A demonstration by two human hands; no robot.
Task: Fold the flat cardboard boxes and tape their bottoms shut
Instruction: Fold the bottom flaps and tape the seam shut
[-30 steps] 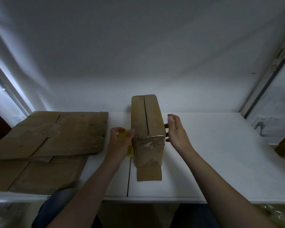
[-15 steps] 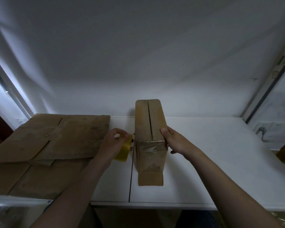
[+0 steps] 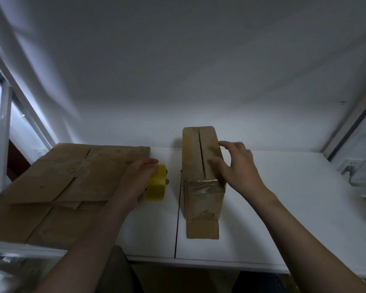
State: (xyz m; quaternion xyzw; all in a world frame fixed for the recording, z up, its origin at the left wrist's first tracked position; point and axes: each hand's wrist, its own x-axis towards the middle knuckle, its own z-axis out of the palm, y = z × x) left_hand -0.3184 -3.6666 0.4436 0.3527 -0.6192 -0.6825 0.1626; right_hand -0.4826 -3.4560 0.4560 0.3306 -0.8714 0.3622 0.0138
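Two hands busy: left hand (image 3: 135, 182) fingers grip tape roll (image 3: 156, 186); right hand (image 3: 239, 168) fingers spread, touching box (image 3: 195, 157), tape strip (image 3: 203, 187) just nearside of them.

Left hand (image 3: 137, 180) curled round tape roll (image 3: 156, 186), right hand (image 3: 239, 172) spread-fingered, blurred, both forearms stretched forward

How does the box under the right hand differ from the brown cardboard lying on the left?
The folded box stands upright with volume; the flat cardboard lies in a low stack. The folded box has a shiny tape band across its flaps; I see none on the flat cardboard. The right hand rests on the folded box, not the flat cardboard. Both are brown and sit on the white table.
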